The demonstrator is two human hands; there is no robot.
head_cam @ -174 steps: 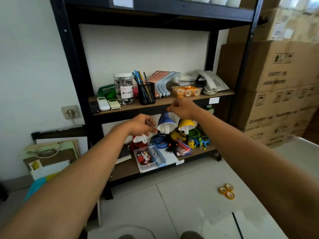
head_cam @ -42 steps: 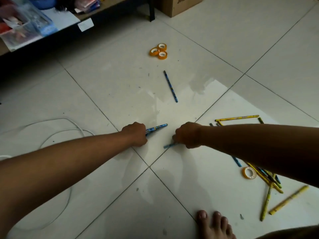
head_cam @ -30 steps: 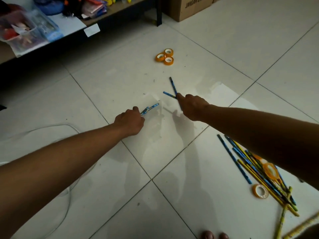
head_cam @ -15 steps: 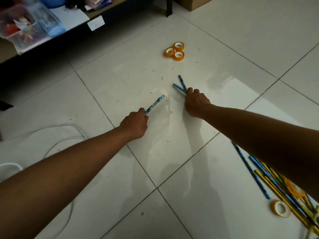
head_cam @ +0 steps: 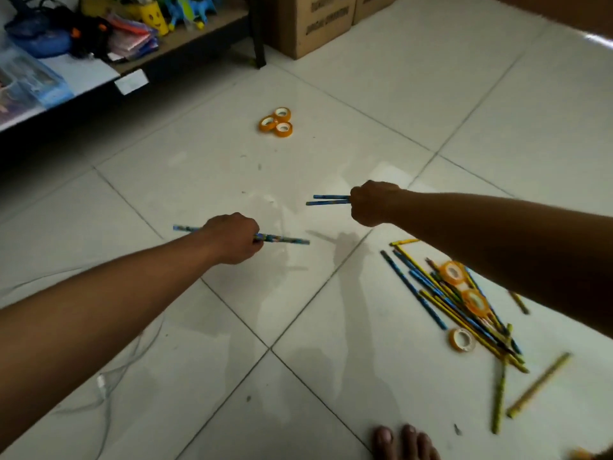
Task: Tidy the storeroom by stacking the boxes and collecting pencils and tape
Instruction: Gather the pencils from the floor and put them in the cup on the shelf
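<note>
Head view, storeroom floor of pale glossy tiles (head_cam: 381, 78). Left hand (head_cam: 232, 239): fingers curled round one blue patterned pencil (head_cam: 285, 240), held roughly level above the floor, both ends sticking out of the fist. Right hand (head_cam: 373, 203): fingers curled round two blue pencils (head_cam: 326, 199), lying side by side and pointing left out of the fist, clear of the tiles. The two hands are near each other but apart. Three orange tape rolls (head_cam: 276, 122): flat on the floor, touching one another in a cluster, beyond both hands toward the shelf. Loose heap of blue and yellow pencils (head_cam: 441, 293): on the floor at right, partly under the right forearm, mostly running diagonally; two orange tape rolls (head_cam: 462, 287) lie on top of the heap, and a paler tape roll (head_cam: 461, 340) lies flat just beside its lower edge. Stray yellow pencils (head_cam: 537, 385): on the floor lower right, apart from the heap. Bare toes (head_cam: 403, 443): at the bottom edge. White cable (head_cam: 106, 383): trailing on the floor lower left. Low shelf (head_cam: 185, 38): upper left, carrying toys, packets and a clear plastic box (head_cam: 30, 84). Cardboard boxes (head_cam: 315, 21): standing on the floor at top centre, beside the shelf leg.
</note>
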